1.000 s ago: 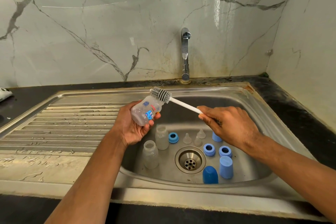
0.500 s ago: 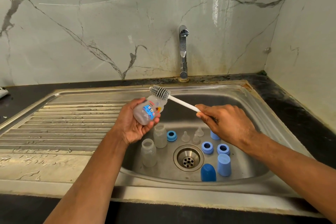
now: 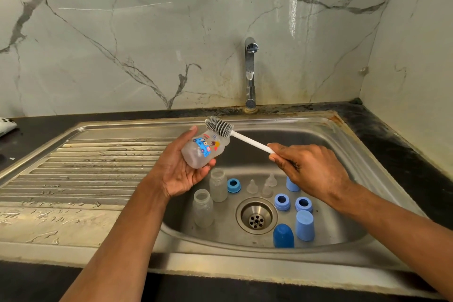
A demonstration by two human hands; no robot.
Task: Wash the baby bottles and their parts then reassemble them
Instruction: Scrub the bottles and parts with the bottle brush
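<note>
Bottle [image 3: 204, 151] with the cartoon print lies tilted in my left hand [image 3: 180, 169], fingers curled round it, above the sink [image 3: 343, 144]. My right hand [image 3: 311, 169] grips the brush [image 3: 219, 127] handle, its bristles touching the bottle's neck, below the tap [image 3: 250, 73].

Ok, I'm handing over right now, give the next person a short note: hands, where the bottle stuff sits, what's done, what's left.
Left hand holds the printed bottle, tilted, over the sink.
Right hand grips the brush by its white handle; the bristles lie against the bottle's neck, outside it.
In the basin: two clear bottles upright, three teats, blue rings and blue caps around the drain.
The tap is not running.
Done: everything is taken apart.
Left: scrub all parts, rinse, reassemble.
</note>
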